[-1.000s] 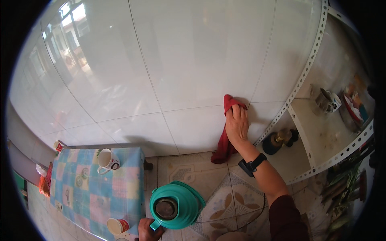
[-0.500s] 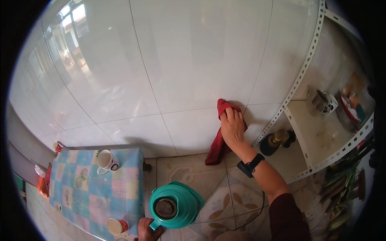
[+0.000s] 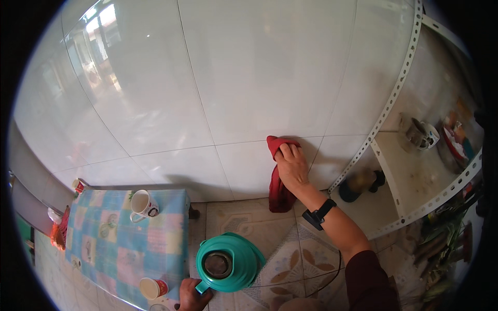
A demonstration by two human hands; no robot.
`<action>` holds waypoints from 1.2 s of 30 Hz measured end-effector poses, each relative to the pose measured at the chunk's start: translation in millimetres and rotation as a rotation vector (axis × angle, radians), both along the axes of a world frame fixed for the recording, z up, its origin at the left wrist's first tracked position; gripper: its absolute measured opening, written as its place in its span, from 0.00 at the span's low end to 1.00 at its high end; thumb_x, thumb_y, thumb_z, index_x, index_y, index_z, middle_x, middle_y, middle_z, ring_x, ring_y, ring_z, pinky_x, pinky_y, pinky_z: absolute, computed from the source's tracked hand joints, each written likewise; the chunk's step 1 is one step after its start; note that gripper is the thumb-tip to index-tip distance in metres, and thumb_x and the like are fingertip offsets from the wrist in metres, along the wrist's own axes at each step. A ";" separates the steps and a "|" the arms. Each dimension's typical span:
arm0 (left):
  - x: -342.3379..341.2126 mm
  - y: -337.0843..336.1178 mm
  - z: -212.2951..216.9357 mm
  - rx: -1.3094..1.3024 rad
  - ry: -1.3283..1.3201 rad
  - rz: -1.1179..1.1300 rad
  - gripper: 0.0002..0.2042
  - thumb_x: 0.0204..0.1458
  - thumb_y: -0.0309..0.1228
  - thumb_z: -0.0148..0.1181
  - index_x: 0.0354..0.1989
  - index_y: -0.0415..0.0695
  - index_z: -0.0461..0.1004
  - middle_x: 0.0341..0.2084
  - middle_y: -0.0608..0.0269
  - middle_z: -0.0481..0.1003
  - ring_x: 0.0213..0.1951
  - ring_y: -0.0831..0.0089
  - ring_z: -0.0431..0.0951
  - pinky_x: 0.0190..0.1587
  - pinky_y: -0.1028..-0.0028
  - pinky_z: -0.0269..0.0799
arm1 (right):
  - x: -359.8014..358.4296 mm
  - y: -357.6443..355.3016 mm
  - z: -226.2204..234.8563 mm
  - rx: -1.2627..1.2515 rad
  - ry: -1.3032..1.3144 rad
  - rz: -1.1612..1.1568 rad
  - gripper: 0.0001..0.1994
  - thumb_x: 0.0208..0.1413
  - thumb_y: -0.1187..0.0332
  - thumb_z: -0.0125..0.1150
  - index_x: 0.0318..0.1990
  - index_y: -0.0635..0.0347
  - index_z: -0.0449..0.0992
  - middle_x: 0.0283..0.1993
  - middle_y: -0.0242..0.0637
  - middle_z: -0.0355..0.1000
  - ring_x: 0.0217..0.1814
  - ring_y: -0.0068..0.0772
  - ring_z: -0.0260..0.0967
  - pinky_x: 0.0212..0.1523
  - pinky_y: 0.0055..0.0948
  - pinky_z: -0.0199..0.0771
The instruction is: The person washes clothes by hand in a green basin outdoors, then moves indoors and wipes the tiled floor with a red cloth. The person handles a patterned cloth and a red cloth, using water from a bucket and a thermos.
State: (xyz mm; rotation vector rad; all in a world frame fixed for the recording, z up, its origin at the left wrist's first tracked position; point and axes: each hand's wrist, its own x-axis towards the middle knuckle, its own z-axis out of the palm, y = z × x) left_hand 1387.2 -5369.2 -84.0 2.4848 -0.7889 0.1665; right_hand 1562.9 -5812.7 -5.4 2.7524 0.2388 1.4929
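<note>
The two hands are well apart here. Up front, the right hand (image 3: 292,165) is clamped on a red cloth (image 3: 281,194), fingers bent over its bunched top and pressing it to the white tiled wall (image 3: 270,67), just below a grout line; the rest of the cloth hangs down beneath that palm. A black watch (image 3: 317,214) sits on the wrist behind it.

Over to the left hand (image 3: 192,296), low at the bottom edge — it's right by the teal flask (image 3: 244,262), at the tab on its near side, and I cannot tell whether the fingers grip it or merely touch. The flask, its dark round top facing up, is just right of that hand.

Left of the left hand runs the bench (image 3: 114,243) under a blue-and-pink checked cover, with a paper cup (image 3: 151,289) near the hand and a white mug (image 3: 145,205) farther ahead. Out to the right of the right hand stands a white perforated rack (image 3: 397,93): a blurred dark-based object (image 3: 358,186) on the lower shelf, a metal cup (image 3: 417,133) above — and leafy stalks (image 3: 446,243) beyond the right forearm.
</note>
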 end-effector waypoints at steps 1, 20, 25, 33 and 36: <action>-0.1 -0.1 0.6 -0.006 0.001 0.011 0.14 0.33 0.26 0.65 0.31 0.42 0.69 0.24 0.56 0.71 0.31 0.51 0.71 0.34 0.57 0.68 | -0.8 -0.2 -1.8 0.037 -0.028 0.019 0.03 0.44 0.74 0.56 0.28 0.61 0.73 0.41 0.37 0.65 0.42 0.39 0.64 0.43 0.36 0.66; 0.5 1.4 -6.8 -0.039 0.001 0.033 0.14 0.31 0.25 0.65 0.29 0.43 0.69 0.26 0.53 0.71 0.31 0.50 0.72 0.34 0.57 0.68 | -0.5 -73.6 72.1 0.754 -0.364 0.208 0.08 0.52 0.69 0.57 0.34 0.64 0.69 0.38 0.41 0.62 0.40 0.41 0.61 0.43 0.36 0.63; 2.9 0.3 -1.7 0.025 0.010 -0.001 0.16 0.31 0.26 0.66 0.31 0.43 0.69 0.25 0.54 0.72 0.31 0.50 0.72 0.33 0.57 0.68 | 43.8 -12.3 67.3 0.262 -0.276 0.330 0.08 0.51 0.68 0.60 0.30 0.63 0.70 0.33 0.40 0.64 0.36 0.43 0.63 0.40 0.36 0.64; 2.3 -3.7 4.2 -0.014 0.008 -0.013 0.18 0.31 0.26 0.65 0.34 0.42 0.68 0.26 0.54 0.73 0.31 0.49 0.72 0.34 0.56 0.68 | 75.2 19.8 -50.1 -0.309 0.176 0.590 0.03 0.43 0.71 0.57 0.26 0.56 0.69 0.32 0.32 0.65 0.36 0.33 0.62 0.38 0.32 0.62; 0.4 -2.5 5.7 -0.030 0.013 0.000 0.17 0.32 0.26 0.65 0.34 0.42 0.68 0.27 0.54 0.73 0.32 0.49 0.72 0.35 0.56 0.68 | 50.9 4.4 -118.4 -0.292 0.409 0.621 0.02 0.45 0.71 0.55 0.28 0.55 0.71 0.33 0.32 0.66 0.41 0.33 0.64 0.44 0.30 0.62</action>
